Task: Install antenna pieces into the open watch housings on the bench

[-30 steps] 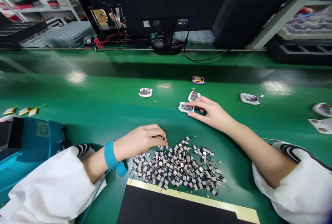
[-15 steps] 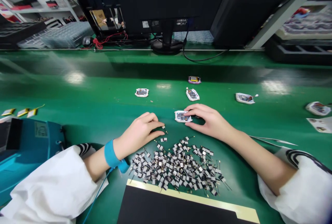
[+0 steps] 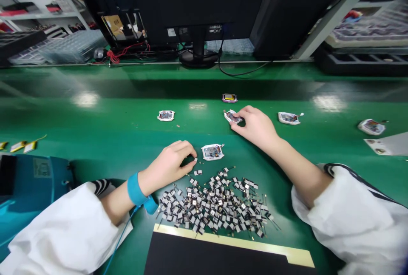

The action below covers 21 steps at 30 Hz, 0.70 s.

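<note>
My right hand (image 3: 253, 125) grips the near edge of a white-framed circuit board (image 3: 232, 117) lying on the green mat (image 3: 197, 132). My left hand (image 3: 168, 163) rests curled beside a second white-framed circuit board (image 3: 212, 152), and anything small in its fingertips is hidden. Those fingertips are close to a loose small component (image 3: 198, 172) and a heap of small black-and-silver components (image 3: 213, 206). Farther out lie a purple-rimmed device (image 3: 229, 98) and several more white-framed boards, including one (image 3: 165, 115) to the left and one (image 3: 288, 118) to the right.
Small yellow pouch batteries (image 3: 18, 146) lie beside a blue machine (image 3: 32, 177) at the left. A black pad with a cream edge (image 3: 223, 254) lies at the front. A monitor stand (image 3: 198, 54) and cables stand behind the mat. My left wrist wears a blue strap (image 3: 135, 191).
My right hand has left the board it covered and moved forward onto the farther board. The nearer board now lies between my hands, and my left hand has barely moved.
</note>
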Each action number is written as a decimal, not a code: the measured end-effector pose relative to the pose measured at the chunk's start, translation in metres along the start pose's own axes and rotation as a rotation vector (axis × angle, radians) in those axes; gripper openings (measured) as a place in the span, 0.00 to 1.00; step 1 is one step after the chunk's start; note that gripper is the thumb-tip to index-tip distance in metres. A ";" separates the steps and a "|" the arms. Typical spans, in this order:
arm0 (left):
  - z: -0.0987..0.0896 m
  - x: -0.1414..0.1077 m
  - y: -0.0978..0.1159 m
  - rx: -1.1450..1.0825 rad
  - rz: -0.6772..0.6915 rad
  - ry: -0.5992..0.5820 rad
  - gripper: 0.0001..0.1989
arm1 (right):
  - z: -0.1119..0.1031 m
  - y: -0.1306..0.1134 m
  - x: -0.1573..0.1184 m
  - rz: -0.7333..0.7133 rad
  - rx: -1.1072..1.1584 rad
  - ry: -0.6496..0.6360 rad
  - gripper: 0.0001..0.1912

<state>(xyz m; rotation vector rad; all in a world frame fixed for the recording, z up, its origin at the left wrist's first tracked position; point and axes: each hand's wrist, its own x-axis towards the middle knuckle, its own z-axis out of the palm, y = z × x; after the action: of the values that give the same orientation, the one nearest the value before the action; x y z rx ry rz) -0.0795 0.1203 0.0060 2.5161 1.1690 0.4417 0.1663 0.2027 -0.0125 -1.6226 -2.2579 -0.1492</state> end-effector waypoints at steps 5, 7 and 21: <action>0.002 0.000 -0.004 -0.043 0.144 -0.004 0.10 | -0.021 0.025 -0.022 0.040 -0.143 -0.092 0.09; 0.003 -0.001 -0.005 -0.048 0.166 0.002 0.09 | -0.031 0.040 -0.030 0.034 -0.198 -0.130 0.08; 0.003 0.019 0.012 -0.083 0.142 0.153 0.07 | -0.011 -0.043 -0.044 -0.445 0.583 -0.234 0.16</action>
<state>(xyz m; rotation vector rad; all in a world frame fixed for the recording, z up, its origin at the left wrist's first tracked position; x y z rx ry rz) -0.0586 0.1278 0.0107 2.5390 1.0044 0.7154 0.1408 0.1456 -0.0117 -0.8659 -2.4809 0.5655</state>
